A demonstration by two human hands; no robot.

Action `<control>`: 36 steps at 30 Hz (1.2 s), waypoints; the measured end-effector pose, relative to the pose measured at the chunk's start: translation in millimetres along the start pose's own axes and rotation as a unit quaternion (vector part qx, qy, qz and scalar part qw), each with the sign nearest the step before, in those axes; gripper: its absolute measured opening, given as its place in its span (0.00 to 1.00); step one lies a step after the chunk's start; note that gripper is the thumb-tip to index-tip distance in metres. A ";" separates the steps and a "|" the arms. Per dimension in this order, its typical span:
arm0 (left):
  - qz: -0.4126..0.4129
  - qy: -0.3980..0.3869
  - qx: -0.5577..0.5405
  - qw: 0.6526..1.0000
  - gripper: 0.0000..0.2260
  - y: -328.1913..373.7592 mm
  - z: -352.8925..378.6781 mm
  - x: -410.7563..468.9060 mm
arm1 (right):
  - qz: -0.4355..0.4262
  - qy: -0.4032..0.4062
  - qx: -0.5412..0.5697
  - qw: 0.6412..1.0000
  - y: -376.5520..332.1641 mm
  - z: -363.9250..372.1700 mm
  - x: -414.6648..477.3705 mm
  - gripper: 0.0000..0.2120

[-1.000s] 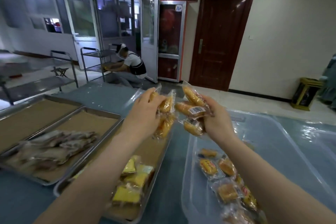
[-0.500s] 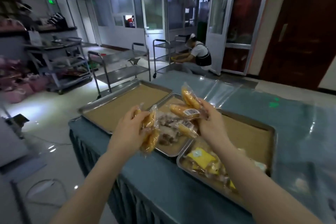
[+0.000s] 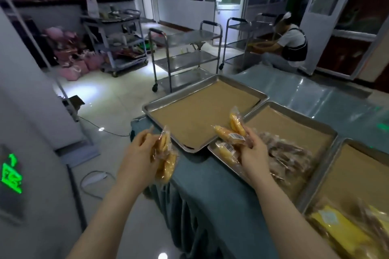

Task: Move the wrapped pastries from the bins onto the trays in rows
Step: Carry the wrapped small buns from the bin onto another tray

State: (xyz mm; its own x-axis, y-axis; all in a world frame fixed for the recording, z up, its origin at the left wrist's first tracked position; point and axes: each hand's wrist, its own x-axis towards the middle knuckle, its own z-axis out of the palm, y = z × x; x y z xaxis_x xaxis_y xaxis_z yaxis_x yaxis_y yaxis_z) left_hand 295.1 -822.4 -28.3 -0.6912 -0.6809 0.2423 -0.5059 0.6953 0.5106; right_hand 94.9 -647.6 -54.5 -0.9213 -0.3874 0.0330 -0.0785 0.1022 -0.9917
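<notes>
Where the fingers of the left hand [image 3: 139,153] are curled round a small bunch of wrapped pastries [image 3: 166,160], the packets are gripped near their upper ends and hang below the fingers, beside the near corner of the table [image 3: 210,191]. Three further packets [image 3: 229,134] are pinched fanwise in the right hand [image 3: 252,153], above the meeting edges of the bare lined tray [image 3: 202,111] and the middle tray [image 3: 294,126], on which brown wrapped pastries [image 3: 290,153] are heaped. The packets are judged light and soft, with slick film that may slide out of a crowded grip; the cake inside is probably crushed easily. Each is best taken lightly by its long sides or its sealed end, not squeezed across the middle.
</notes>
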 end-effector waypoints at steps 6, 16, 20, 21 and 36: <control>-0.041 -0.011 -0.003 0.999 0.19 -61.9 1.9 95.8 | 0.089 0.008 0.007 0.996 51.2 91.0 92.1 0.21; -0.036 -0.090 -0.050 0.994 0.22 -107.3 63.1 218.7 | 0.082 -0.105 -0.244 0.961 92.7 167.5 162.5 0.34; -0.003 -0.110 -0.062 0.992 0.24 -111.4 93.6 266.9 | 0.124 -0.136 -0.320 0.929 102.6 187.2 167.2 0.36; 0.007 -0.125 -0.072 0.989 0.24 -111.7 101.2 275.8 | 0.134 -0.130 -0.323 0.928 104.5 190.1 167.3 0.36; 0.189 -0.338 -0.006 0.922 0.48 -140.2 193.3 331.7 | 0.132 0.098 -0.307 0.938 88.3 192.6 140.5 0.35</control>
State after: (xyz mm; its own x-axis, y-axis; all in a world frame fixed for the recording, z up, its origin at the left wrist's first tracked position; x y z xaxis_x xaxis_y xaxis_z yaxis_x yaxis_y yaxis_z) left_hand 37.0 -1101.1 -179.0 -0.9827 -0.0891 -0.1623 -0.1602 0.8483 0.5046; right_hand 31.9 -869.5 -161.5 -0.9870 -0.1056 -0.1215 0.0126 0.7017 -0.7123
